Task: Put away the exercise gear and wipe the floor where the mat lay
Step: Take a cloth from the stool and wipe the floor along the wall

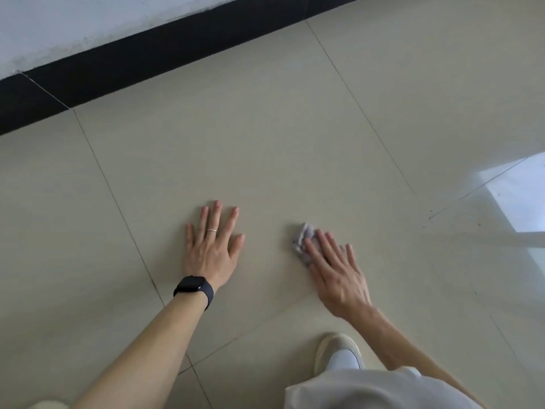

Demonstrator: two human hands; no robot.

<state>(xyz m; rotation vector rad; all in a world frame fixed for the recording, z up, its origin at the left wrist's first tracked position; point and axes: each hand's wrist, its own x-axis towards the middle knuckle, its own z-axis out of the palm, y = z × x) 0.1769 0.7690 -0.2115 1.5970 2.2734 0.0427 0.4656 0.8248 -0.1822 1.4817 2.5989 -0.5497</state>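
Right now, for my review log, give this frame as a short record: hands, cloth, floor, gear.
left hand: flat on the floor, fingers spread, holding nothing
right hand: straight fingers press the cloth onto the floor
cloth: small, crumpled, greyish, partly under the right hand
floor: beige tiles, black skirting at the wall
watch: black, on the left wrist
exercise gear: none in view

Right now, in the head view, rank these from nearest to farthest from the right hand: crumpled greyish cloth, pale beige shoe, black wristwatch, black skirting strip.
1. Crumpled greyish cloth, under the fingers of the right hand.
2. Pale beige shoe, just behind it.
3. Black wristwatch, on the left wrist.
4. Black skirting strip, along the far wall.
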